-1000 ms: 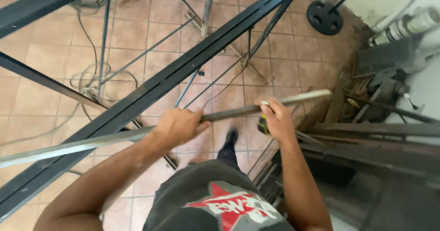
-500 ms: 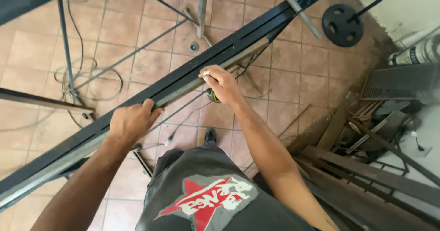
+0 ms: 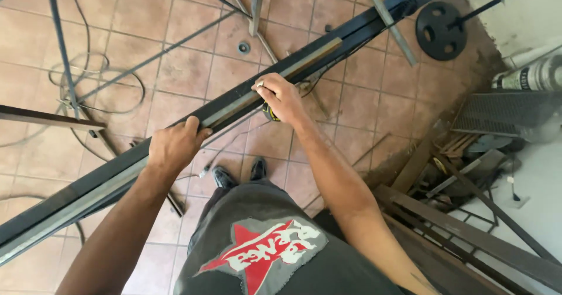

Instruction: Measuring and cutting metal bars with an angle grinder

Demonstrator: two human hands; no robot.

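Both hands (image 3: 174,147) (image 3: 282,98) forward, fingers curled.

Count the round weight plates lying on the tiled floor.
1. A single black weight plate lies on the tiled floor at the upper right, beyond the long dark steel beam. Others could be hidden among the scrap metal at right.

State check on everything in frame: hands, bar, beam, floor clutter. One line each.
left hand: closed on the flat metal bar
right hand: pressing on the bar, small yellow-black object tucked in its grip
flat metal bar: lying along the dark steel beam
dark steel beam: slanted across view, raised off the floor
cable: loose loops on tiles
weight plate: flat on floor
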